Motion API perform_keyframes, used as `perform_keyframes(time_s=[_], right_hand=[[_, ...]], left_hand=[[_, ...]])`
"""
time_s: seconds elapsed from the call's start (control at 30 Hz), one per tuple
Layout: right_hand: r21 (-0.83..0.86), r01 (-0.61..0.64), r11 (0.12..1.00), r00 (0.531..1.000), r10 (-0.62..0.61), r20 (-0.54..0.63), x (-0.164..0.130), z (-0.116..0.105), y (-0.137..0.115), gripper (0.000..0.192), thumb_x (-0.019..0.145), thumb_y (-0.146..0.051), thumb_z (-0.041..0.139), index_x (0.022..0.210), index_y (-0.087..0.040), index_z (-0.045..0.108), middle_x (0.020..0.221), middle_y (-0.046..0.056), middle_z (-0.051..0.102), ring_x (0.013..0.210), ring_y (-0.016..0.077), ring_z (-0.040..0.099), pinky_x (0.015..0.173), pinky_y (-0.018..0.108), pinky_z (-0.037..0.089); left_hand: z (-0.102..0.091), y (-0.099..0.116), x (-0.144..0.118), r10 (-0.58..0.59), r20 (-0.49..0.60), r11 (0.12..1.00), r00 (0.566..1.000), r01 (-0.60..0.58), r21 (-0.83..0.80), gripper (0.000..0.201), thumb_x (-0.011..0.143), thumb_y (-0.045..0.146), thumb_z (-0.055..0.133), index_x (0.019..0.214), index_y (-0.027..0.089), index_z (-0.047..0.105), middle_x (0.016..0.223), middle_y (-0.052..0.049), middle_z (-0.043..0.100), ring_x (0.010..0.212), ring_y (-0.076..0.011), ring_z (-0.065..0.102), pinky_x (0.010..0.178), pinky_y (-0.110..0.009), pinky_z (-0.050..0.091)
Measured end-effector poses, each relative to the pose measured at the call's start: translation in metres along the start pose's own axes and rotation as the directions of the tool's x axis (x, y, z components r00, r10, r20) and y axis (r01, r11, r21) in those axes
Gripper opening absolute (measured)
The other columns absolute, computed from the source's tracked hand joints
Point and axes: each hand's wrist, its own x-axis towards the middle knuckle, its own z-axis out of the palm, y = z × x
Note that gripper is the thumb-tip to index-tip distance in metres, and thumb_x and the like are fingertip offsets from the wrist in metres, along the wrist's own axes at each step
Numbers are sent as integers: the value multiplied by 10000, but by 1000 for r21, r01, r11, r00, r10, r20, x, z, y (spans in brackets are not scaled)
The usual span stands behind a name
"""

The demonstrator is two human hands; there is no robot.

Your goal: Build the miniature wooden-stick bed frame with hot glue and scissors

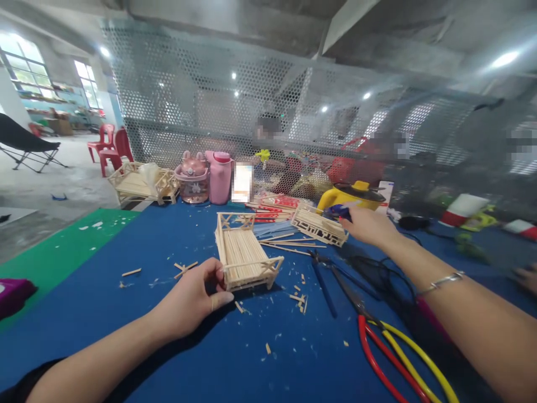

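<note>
A small bed-like frame (245, 252) made of pale wooden sticks stands on the blue table in front of me. My left hand (207, 288) grips its near left corner, thumb low and fingers curled at the post. My right hand (364, 224) is stretched out to the far right, fingers closed around a small dark-blue thing (339, 211) whose kind I cannot make out. Just left of and below that hand lies another stick-built piece (319, 225) with a patterned side. Loose wooden sticks (289, 242) are between the two pieces.
Long-handled shears (369, 322) and blue-handled pliers (323, 282) lie at right, near black cables (388, 280). At the back stand a yellow pot (354, 196), a pink bottle (219, 178), a pink bucket (193, 184) and another stick frame (142, 182). Wood scraps (299, 300) are scattered about.
</note>
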Motion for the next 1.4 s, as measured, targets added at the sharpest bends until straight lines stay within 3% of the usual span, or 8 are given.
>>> perform_keyframes(time_s=[0.17,0.3,0.4,0.5,0.57,0.7,1.13,1.4], right_hand=[[-269,30,963,993,2,118,15,23,-6,225,831,-317,486,867,-141,621,921,195,692,752,257,641,637,344,422],[-340,20,940,999,-3,49,7,15,-27,281,812,-264,511,998,-82,617,972,233,665,838,281,622,657,347,397],[-377,-18,926,999,-2,-53,-31,-1,-69,251,783,-220,521,968,-87,626,919,199,668,827,281,616,636,334,395],[-6,176,984,984,-176,23,-91,-7,-127,158,832,-242,493,840,-202,646,783,34,684,688,169,616,613,267,411],[230,343,911,893,-392,222,-126,0,-164,192,871,-250,478,804,-237,658,776,-9,689,705,136,627,643,238,425],[250,343,906,840,-415,351,-151,28,-207,201,899,-254,480,903,-231,679,829,19,711,772,162,658,680,253,444],[329,65,942,885,-207,418,-140,47,-220,128,829,-159,553,863,-191,673,900,47,690,843,188,636,760,291,448],[247,248,937,868,-328,372,-148,46,-220,204,856,-75,475,790,-173,641,875,59,629,802,177,605,709,280,463]], left_hand=[[0,0,1,-23,11,999,1000,23,-46,203,723,200,616,831,192,444,789,23,529,740,-132,493,720,-267,408],[0,-2,3,-21,21,997,1000,23,-73,196,722,171,604,822,194,437,769,41,498,714,-117,458,700,-261,396],[0,-5,3,-5,18,996,1000,7,-85,188,729,153,594,800,195,424,750,48,485,700,-109,442,690,-259,388],[1,-6,3,27,8,996,1000,-26,-84,181,733,148,591,792,194,427,745,50,490,687,-105,442,682,-257,383],[2,-5,3,54,-10,996,998,-55,-68,179,732,147,593,782,193,428,732,54,484,673,-101,436,665,-251,375],[2,-5,2,101,-47,994,994,-103,-33,171,730,133,586,775,192,433,719,57,475,668,-101,432,646,-243,368],[0,-3,3,93,-49,996,994,-92,19,156,717,113,574,758,192,446,695,54,487,653,-104,443,627,-240,363],[0,-2,2,107,-39,994,994,-107,0,161,722,115,574,758,196,440,710,50,501,667,-108,451,649,-246,377]])
